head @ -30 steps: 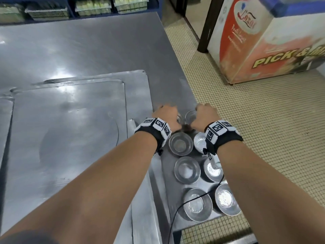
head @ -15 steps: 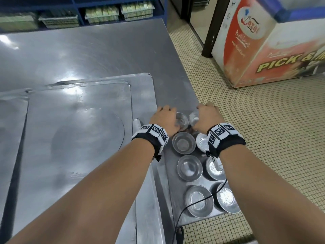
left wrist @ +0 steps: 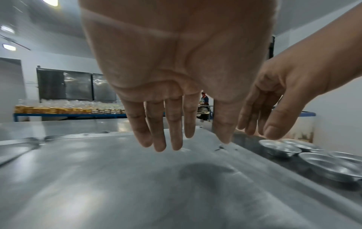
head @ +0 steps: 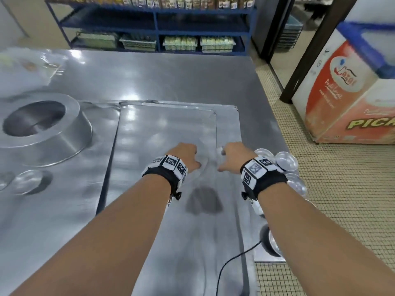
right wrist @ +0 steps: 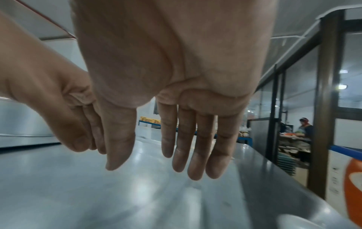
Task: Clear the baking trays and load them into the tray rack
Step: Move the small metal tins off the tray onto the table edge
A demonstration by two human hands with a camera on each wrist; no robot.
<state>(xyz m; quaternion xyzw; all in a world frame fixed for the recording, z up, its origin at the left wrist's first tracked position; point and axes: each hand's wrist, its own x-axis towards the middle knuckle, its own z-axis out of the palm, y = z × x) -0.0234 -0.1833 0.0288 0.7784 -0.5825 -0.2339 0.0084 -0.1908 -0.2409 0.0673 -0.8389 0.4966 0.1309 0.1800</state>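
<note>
Steel is everywhere on this tabletop [head: 149, 77]. At far left stands a big upturned bowl [head: 42, 127]. Both hands have left the small tins [left wrist: 280, 149] they touched a moment ago and now hover over the flat baking tray [head: 166, 129]; the left hand [head: 184, 155] and the right hand [head: 233, 155] hang with relaxed fingers and hold nothing. So I judge the tins are not cleared yet. Those tins sit at the right edge, near a freezer [head: 350, 92]; no tray rack is visible
</note>
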